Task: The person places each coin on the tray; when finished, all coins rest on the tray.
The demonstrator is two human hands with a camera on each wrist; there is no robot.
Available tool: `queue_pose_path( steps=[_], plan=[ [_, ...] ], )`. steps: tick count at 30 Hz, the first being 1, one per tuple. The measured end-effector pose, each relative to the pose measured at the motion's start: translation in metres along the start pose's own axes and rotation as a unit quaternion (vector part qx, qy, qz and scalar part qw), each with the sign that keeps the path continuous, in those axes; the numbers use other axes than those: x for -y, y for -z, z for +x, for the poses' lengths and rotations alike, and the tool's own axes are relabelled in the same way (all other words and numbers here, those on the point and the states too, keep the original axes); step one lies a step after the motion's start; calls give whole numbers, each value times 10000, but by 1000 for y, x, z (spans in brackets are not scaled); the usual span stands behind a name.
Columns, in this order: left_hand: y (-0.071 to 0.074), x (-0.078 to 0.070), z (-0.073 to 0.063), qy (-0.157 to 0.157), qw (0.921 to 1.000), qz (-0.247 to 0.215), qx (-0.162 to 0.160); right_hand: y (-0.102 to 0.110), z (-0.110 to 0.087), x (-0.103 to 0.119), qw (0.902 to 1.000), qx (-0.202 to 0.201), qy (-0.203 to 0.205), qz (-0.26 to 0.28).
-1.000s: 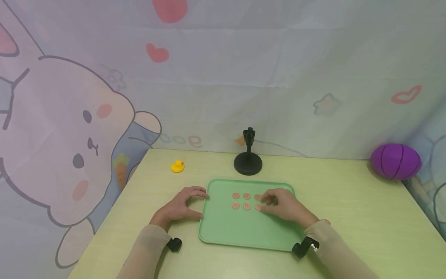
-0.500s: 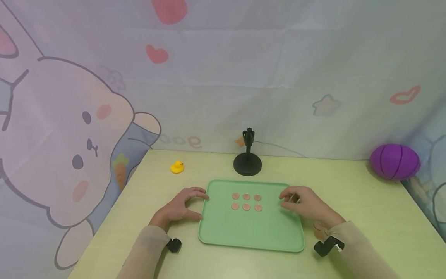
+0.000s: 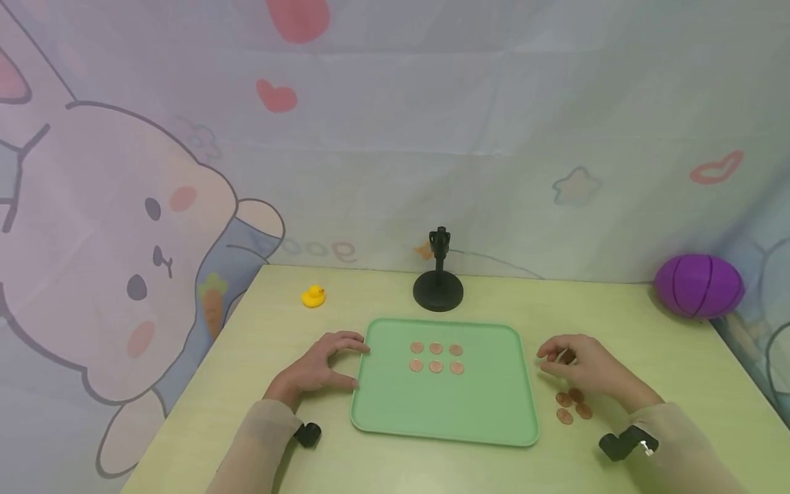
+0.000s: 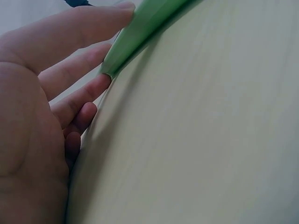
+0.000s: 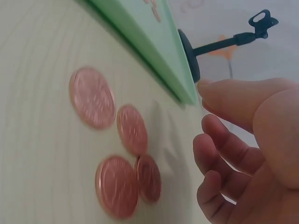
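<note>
A green tray [image 3: 444, 412] lies on the table, with copper coins [image 3: 436, 366] in two rows of three in its upper middle. At the tray's left edge rests my left hand [image 3: 317, 363], fingers spread and fingertips touching the rim; the left wrist view shows the thumb and fingers [image 4: 84, 23] against the green edge. My right hand [image 3: 586, 363] hovers just right of the tray, fingers loosely bent, with nothing between them. Several loose coins [image 3: 564, 416] lie on the table below it, some touching or overlapping in the right wrist view.
Behind the tray stands a black stand [image 3: 439, 291] with a round base. A yellow rubber duck [image 3: 313, 296] sits at the back left, and a purple ball [image 3: 699, 287] at the back right corner. A printed cloth [image 3: 494, 103] hangs behind the table [image 3: 617, 309].
My right hand has left the rightmost coins and moved right, off the tray, uncovering them and the loose coins on the table. The left hand has stayed at the tray's edge.
</note>
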State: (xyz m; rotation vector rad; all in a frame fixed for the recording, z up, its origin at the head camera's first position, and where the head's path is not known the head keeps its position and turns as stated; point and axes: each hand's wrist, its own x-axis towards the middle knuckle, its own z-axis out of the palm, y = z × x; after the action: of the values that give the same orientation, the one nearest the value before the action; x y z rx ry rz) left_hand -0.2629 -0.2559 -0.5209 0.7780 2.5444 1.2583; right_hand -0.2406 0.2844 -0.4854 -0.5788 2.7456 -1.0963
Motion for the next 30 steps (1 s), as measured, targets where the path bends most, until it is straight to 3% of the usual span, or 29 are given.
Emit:
queue_pose_path(
  steps=[6, 17, 30],
  plan=[
    [-2, 0, 0, -13, 10000, -69, -6, 9, -14, -12, 9996, 261, 77, -16],
    [0, -2, 0, -62, 10000, 20, -34, 12, -30, -28, 9892, 1075, 504, 861],
    [0, -5, 0, 26, 10000, -32, -1, 11, -28, -30, 9894, 1039, 738, 702]
  ],
)
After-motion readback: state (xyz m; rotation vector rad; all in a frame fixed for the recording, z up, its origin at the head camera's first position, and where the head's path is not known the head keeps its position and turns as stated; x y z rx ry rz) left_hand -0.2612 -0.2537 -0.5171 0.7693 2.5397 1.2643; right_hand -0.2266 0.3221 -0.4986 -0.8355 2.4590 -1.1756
